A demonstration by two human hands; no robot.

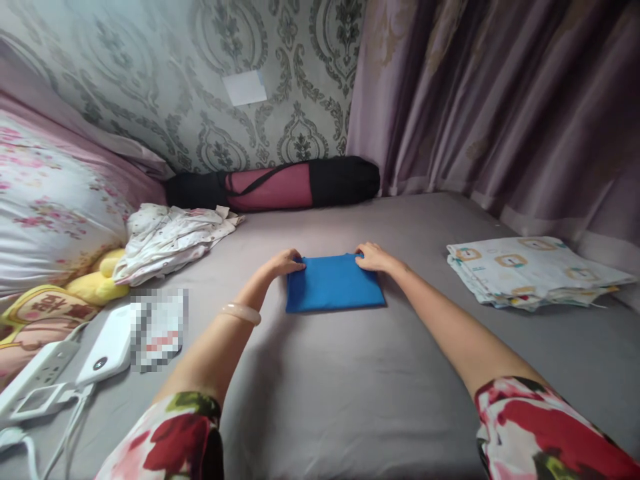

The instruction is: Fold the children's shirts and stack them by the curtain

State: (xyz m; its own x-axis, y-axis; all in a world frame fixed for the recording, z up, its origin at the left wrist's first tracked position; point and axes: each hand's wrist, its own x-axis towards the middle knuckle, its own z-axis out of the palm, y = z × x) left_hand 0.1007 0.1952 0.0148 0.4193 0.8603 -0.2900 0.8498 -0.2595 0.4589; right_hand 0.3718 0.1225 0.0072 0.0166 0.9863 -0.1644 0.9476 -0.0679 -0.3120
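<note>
A blue cloth [336, 285], folded into a flat rectangle, lies on the grey bed sheet [345, 380] in front of me. At its far left corner my left hand [289, 262] pinches the edge, thumb on top and fingers curled behind. My right hand [371, 257] grips the far right corner in the same way. Both forearms reach forward, the left one wearing a pale bangle. The fingertips behind the cloth are partly hidden.
On the right lies a stack of folded patterned cloths [530, 270]. A black and pink long bag [280, 185] rests along the wall. To the left are a crumpled white cloth [175, 240], a yellow plush toy [97, 283], a white power bank [110, 343] and a power strip [43, 377] with cables.
</note>
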